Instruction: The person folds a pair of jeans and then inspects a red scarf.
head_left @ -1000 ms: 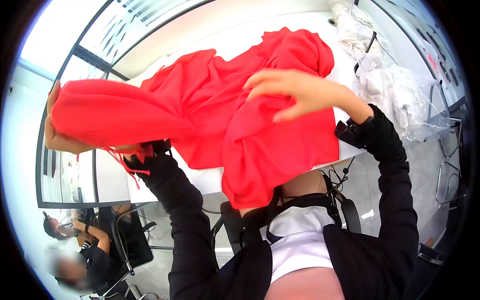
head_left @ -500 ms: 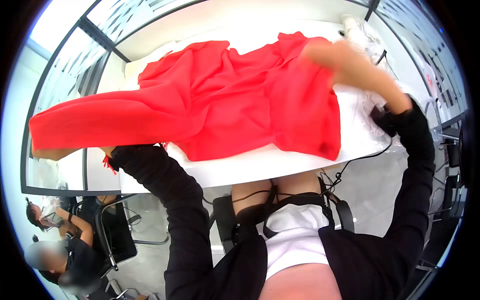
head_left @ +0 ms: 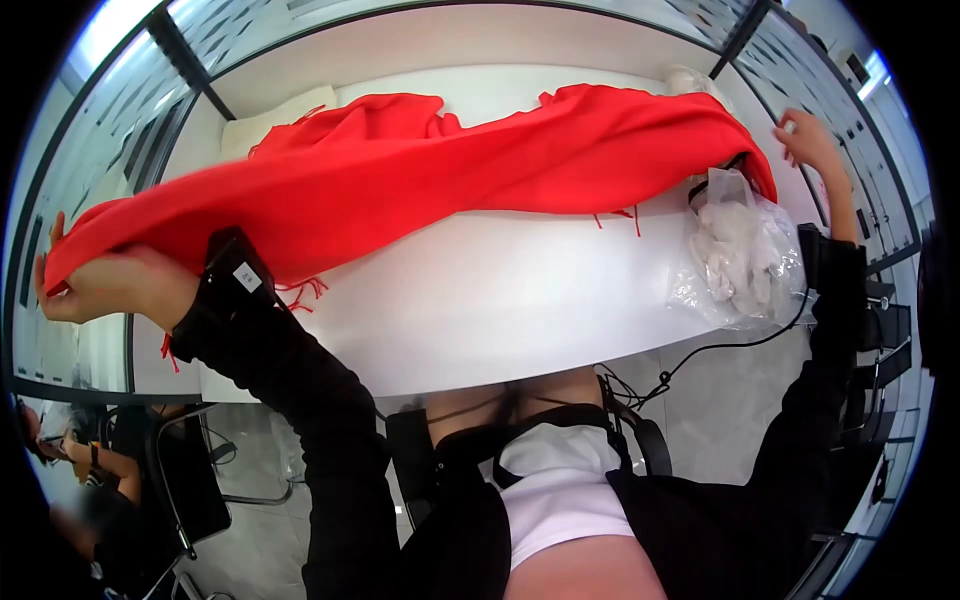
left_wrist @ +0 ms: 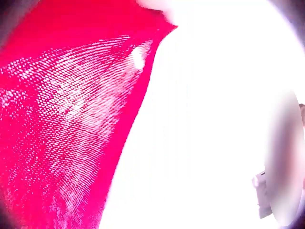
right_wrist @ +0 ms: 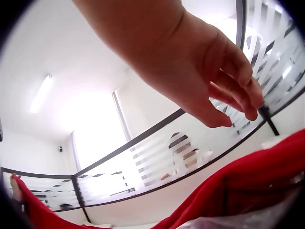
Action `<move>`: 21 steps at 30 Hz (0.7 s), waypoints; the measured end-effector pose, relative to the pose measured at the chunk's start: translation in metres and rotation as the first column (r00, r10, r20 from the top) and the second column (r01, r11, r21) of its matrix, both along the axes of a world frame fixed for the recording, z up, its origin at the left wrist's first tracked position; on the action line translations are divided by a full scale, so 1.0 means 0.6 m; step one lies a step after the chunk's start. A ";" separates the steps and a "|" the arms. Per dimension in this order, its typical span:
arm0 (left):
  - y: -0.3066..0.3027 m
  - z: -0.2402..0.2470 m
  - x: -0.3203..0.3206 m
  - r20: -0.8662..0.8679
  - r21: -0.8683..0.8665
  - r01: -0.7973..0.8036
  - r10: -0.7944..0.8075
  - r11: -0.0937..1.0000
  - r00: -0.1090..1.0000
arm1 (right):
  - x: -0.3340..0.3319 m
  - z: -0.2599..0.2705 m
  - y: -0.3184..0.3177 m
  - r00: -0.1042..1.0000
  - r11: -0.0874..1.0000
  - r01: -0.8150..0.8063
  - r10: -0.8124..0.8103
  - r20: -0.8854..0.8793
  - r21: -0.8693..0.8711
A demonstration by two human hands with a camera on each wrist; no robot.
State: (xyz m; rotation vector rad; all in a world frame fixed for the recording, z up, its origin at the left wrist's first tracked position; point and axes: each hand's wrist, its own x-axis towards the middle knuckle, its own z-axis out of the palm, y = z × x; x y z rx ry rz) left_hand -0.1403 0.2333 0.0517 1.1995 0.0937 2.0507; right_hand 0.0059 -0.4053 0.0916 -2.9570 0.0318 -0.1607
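A long red cloth (head_left: pixel 400 190) with fringed ends stretches across the white table (head_left: pixel 480 300), its left part lifted. At that left end my left hand (head_left: pixel 115 285) grips the cloth; the edge lies between thumb and fingers. Washed-out light fills much of the left wrist view, where the cloth (left_wrist: pixel 71 124) hangs at the left. Beyond the cloth's right end, my right hand (head_left: pixel 812 145) is raised, touching nothing. Its fingers are loosely bent and empty in the right wrist view, the hand (right_wrist: pixel 200 67) being above the red cloth (right_wrist: pixel 248 176).
A clear plastic bag with whitish contents (head_left: pixel 740 250) lies at the table's right, partly beside the cloth. Cream fabric (head_left: pixel 270 115) is at the back left. Framed glass partitions surround the table. A black cable (head_left: pixel 730 345) hangs at the right front; people sit at lower left.
The cloth's front part has swung back from the table's front edge, leaving a narrower band. My right hand has moved right, off the cloth. The left hand has shifted left with its end.
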 end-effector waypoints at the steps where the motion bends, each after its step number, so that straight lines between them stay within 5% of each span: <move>1: -0.019 0.007 0.003 0.012 -0.012 -0.080 0.080 0.997 0.997 | 0.009 -0.012 0.012 0.997 0.997 -0.078 0.079 0.019 -0.026; 6: -0.015 0.008 -0.006 -0.014 0.056 -0.154 0.155 0.987 0.988 | 0.027 -0.082 0.091 0.830 0.819 -0.386 0.509 0.227 -0.425; 10: -0.054 0.018 -0.010 -0.022 -0.042 -0.189 0.188 0.981 0.982 | 0.036 -0.113 0.161 0.775 0.751 -0.559 0.624 0.100 -0.352; 12: -0.049 0.026 -0.018 0.100 0.081 0.132 -0.139 0.988 0.985 | 0.031 -0.126 0.200 0.742 0.727 -0.626 0.667 0.072 -0.281; 16: -0.090 0.041 -0.015 -0.022 0.067 -0.190 0.191 0.980 0.981 | 0.017 -0.136 0.272 0.686 0.668 -0.719 0.727 -0.039 -0.193; 17: -0.071 0.038 -0.015 0.032 0.073 -0.081 0.079 0.994 0.996 | 0.028 -0.155 0.280 0.666 0.648 -0.730 0.746 -0.012 -0.219; 21: -0.096 0.046 -0.012 0.064 0.081 -0.037 0.032 0.996 0.997 | 0.046 -0.190 0.326 0.657 0.604 -0.715 0.753 -0.042 -0.353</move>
